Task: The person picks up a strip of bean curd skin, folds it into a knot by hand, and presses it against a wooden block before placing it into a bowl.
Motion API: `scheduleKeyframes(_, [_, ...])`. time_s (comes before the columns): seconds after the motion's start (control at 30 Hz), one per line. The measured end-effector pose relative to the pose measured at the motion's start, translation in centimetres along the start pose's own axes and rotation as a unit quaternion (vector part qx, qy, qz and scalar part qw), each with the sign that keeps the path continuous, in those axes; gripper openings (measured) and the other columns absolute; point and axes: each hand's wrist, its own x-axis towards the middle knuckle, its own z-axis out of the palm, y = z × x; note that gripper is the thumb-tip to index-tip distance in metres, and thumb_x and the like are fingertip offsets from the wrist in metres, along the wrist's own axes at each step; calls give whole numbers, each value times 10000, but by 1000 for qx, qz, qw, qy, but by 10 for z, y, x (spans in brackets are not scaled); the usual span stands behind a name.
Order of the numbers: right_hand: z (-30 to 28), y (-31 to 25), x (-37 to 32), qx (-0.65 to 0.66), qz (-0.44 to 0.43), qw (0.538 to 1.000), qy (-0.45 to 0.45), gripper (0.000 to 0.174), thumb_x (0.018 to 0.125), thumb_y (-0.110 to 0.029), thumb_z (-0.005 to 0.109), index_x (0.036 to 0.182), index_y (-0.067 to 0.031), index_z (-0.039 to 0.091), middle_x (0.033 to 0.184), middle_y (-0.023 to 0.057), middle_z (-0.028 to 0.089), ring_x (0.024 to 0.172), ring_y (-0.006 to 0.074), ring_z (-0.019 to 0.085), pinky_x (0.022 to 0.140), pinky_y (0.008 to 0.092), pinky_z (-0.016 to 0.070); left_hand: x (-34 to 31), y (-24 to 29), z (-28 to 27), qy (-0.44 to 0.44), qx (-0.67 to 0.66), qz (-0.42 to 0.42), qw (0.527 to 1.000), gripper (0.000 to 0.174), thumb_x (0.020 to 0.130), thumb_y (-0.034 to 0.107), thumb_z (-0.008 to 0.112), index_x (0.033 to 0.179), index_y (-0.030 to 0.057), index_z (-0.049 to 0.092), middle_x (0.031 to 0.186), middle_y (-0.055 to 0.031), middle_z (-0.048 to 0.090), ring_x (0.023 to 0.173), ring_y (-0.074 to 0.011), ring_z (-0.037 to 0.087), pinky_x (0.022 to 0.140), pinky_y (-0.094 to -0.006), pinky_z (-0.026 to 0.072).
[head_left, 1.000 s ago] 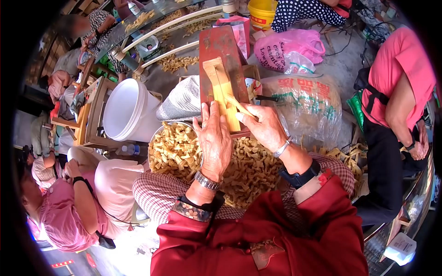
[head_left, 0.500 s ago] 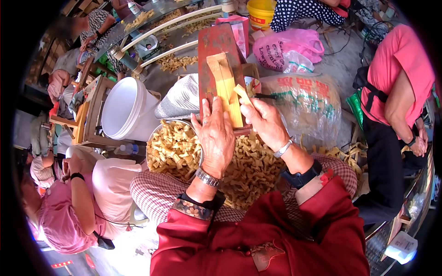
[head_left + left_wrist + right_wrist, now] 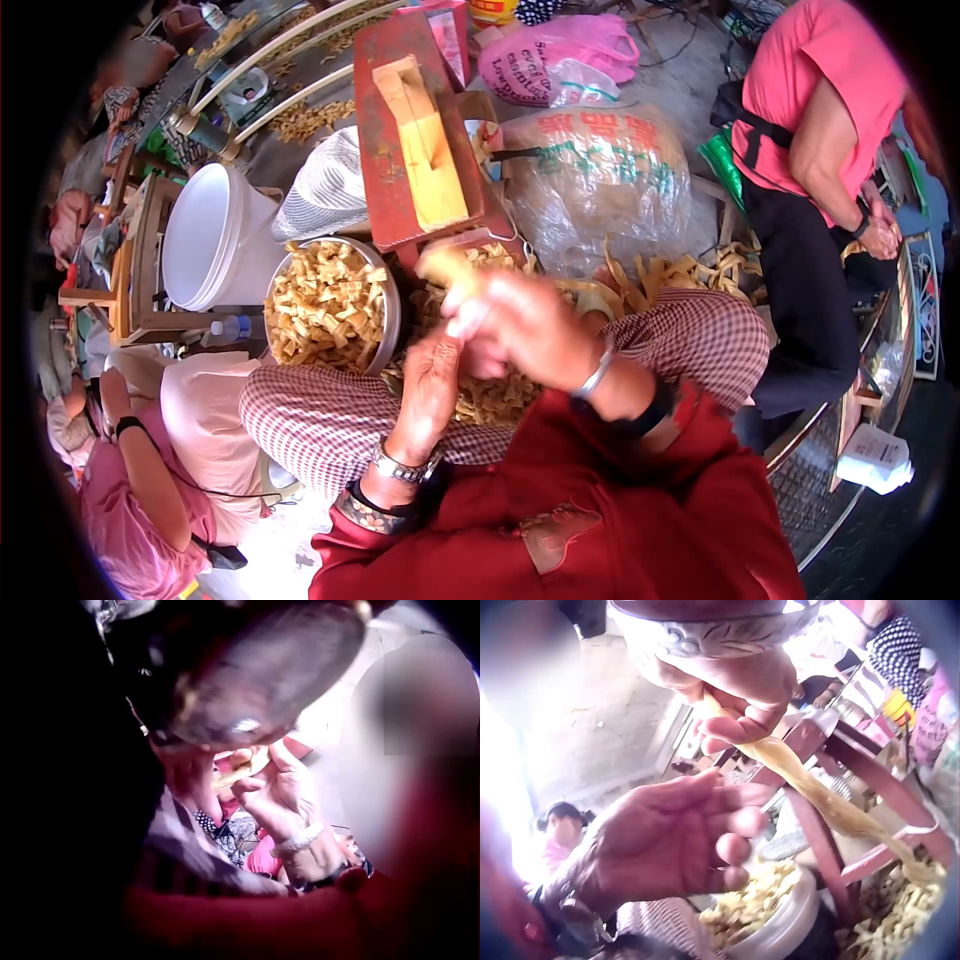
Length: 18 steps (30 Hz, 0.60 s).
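Note:
My right hand (image 3: 535, 330) pinches a long, limp, yellowish strip (image 3: 810, 791), which hangs from its fingers in the right wrist view and is blurred in the head view. Close beside it is my left hand (image 3: 667, 840), palm showing and fingers loosely bent, with nothing in its grasp. Beyond both hands, a pale wooden block (image 3: 420, 140) with a slit lies on a red wooden bench (image 3: 385, 215). Folded yellowish pieces fill a round bowl (image 3: 392, 325) at the left. More of these pieces (image 3: 495, 400) lie heaped under the hands.
Left of the bench stand a white bucket (image 3: 190, 235) and a grey woven bag (image 3: 325, 190). A clear plastic sack (image 3: 610, 190) and a pink bag (image 3: 600, 45) are on its right. Seated people flank both sides. Loose strips (image 3: 690, 275) lie past the checked right knee.
Both hands have left the wooden block and come back toward the body, the right one carrying the strip. The left hand has lifted off the bench. The head view has shifted.

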Motion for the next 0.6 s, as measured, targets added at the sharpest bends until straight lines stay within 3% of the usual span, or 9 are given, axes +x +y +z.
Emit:
scheduleKeyframes(0.07, [27, 29, -6, -257, -267, 929, 22, 138, 920, -170, 531, 882, -56, 599, 703, 34, 564, 563, 145, 535, 531, 289, 427, -14, -41, -11, 28, -262, -56, 963, 319, 966, 312, 478, 999, 19, 599, 983, -110, 630, 903, -133, 599, 735, -232, 511])
scheduleKeyframes(0.1, [39, 41, -7, -300, -305, 904, 11, 136, 911, -172, 536, 850, -65, 594, 676, 69, 529, 590, 214, 540, 559, 347, 421, -8, -36, -10, 28, -205, -74, 976, 321, 936, 329, 527, 1028, 32, 606, 985, -103, 637, 871, -134, 604, 741, -248, 509])
scheduleKeyframes(0.2, [72, 55, -30, -207, -265, 939, -70, 128, 911, -166, 537, 842, -61, 563, 688, 73, 517, 595, 258, 542, 574, 389, 433, 1, -7, -19, -19, -354, -185, 916, 359, 905, 340, 578, 1056, 16, 606, 859, -54, 656, 731, -135, 598, 693, -259, 490])
scheduleKeyframes(0.27, [77, 44, -35, -197, -227, 946, -123, 138, 903, -163, 551, 825, -49, 536, 707, 81, 525, 603, 265, 557, 579, 393, 435, 4, 0, -24, -14, -349, -132, 928, 338, 905, 306, 589, 1047, -1, 604, 646, 21, 537, 570, -80, 468, 564, -232, 430])
scheduleKeyframes(0.33, [74, 43, -35, -137, -216, 961, -110, 175, 921, -184, 540, 837, -31, 533, 737, 84, 577, 640, 237, 593, 585, 351, 458, -5, 10, -28, -14, -304, -88, 948, 289, 896, 242, 609, 1041, -9, 602, 640, 39, 492, 540, -52, 414, 496, -194, 382])
scheduleKeyframes(0.4, [68, 38, -35, -32, -174, 982, -68, 200, 939, -202, 507, 909, -8, 548, 744, 109, 600, 623, 275, 606, 574, 365, 464, -10, -2, -42, 38, -215, -32, 975, 211, 874, 113, 625, 1043, -11, 604, 691, 34, 546, 554, -40, 436, 494, -175, 383])
scheduleKeyframes(0.47, [67, 26, -33, -52, -182, 977, 95, 183, 941, -158, 504, 882, 10, 549, 798, 103, 560, 698, 237, 569, 643, 337, 455, -22, 11, -27, 107, -153, 46, 981, 148, 870, 82, 618, 993, 0, 611, 762, 14, 608, 621, -45, 520, 570, -181, 434])
scheduleKeyframes(0.57, [59, 40, -16, -158, -295, 915, 223, 177, 936, -172, 512, 911, 0, 547, 758, 90, 497, 648, 201, 488, 620, 323, 419, -37, 10, -34, 43, -66, 40, 996, 138, 881, 93, 609, 973, -11, 608, 839, -20, 647, 733, -63, 584, 673, -200, 467])
scheduleKeyframes(0.6, [62, 42, -16, -128, -237, 942, 201, 190, 939, -185, 508, 917, 0, 547, 751, 87, 490, 647, 192, 482, 619, 320, 418, -42, 12, -33, 31, -40, 41, 998, 144, 886, 96, 606, 977, -14, 608, 832, -19, 644, 727, -60, 578, 671, -202, 464])
